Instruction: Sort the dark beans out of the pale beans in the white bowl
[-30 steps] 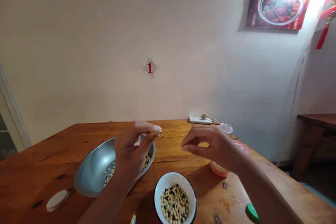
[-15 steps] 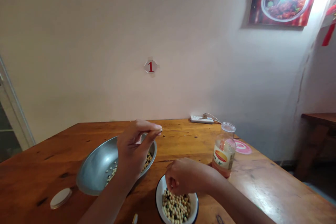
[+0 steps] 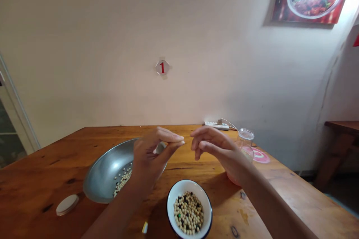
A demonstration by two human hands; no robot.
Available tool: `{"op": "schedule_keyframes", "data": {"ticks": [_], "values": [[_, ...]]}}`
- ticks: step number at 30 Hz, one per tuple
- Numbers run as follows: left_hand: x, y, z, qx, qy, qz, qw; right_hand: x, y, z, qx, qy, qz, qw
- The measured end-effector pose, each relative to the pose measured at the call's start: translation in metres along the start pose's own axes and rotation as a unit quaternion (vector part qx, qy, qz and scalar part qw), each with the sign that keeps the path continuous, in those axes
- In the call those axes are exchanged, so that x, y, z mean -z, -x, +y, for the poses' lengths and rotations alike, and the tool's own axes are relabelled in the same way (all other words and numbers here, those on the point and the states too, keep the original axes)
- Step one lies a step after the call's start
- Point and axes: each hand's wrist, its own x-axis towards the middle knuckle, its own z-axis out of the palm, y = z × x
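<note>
My left hand point(image 3: 157, 153) is raised in front of the steel bowl, thumb and fingertips pinched together. Whatever they hold is too small to make out; a tiny dark spot shows at the tips. Facing it, my right hand point(image 3: 214, 143) has its fingers curved and apart from the thumb, with nothing visible in them. A small gap separates the two hands. Below them stands a white enamel bowl point(image 3: 206, 203) with a dark rim. Small round cream and dark balls point(image 3: 188, 213), with a green one, lie inside; I cannot tell whether they are beans or beads.
A large steel bowl point(image 3: 98, 179) with more pale balls stands at left, partly behind my left arm. Near it lies a white lid point(image 3: 67, 204). My right arm partly covers a clear jar point(image 3: 246, 138). A power strip point(image 3: 217, 125) sits against the wall.
My right hand has risen out of the enamel bowl toward my left fingertips, and its fingers have opened. My left hand has shifted slightly right, still pinched. The camera view has moved a little.
</note>
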Motion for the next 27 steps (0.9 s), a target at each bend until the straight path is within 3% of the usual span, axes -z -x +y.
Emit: {"op": "schedule_keyframes", "data": {"ticks": [3, 9, 17, 23, 27], "values": [[0.000, 0.000, 0.004, -0.030, -0.011, -0.032, 0.999, -0.001, 0.003, -0.003, 0.020, -0.056, 0.023, 0.998], [-0.001, -0.003, 0.013, -0.067, -0.007, -0.056, 0.996, -0.007, 0.004, -0.008, 0.033, -0.057, 0.024, 0.998], [0.000, -0.003, 0.020, -0.100, -0.005, -0.059, 0.993, -0.010, 0.010, -0.016, 0.112, 0.013, 0.045, 0.993], [-0.003, -0.001, 0.019, -0.046, 0.041, -0.026, 0.998, -0.012, 0.016, -0.023, 0.127, 0.037, 0.076, 0.988], [-0.005, -0.001, 0.019, -0.031, 0.056, -0.029, 0.998, -0.015, 0.018, -0.028, 0.110, 0.036, 0.058, 0.991]]}}
